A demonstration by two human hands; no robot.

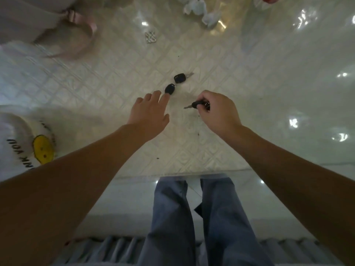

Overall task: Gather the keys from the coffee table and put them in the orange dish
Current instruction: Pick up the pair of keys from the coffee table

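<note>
Right hand pinches a key; left hand, spread flat, touches a black fob

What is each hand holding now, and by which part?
The right hand pinches a key by its black head. The left hand holds nothing; one fingertip touches a black key fob.

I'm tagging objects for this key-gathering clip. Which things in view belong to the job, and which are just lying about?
Job:
- key in right hand
- black fob by left hand's fingertip
- black-headed key

Lying about:
- smiley bag
- crumpled tissues
- small woven charm

Orange dish: not in view.
</note>
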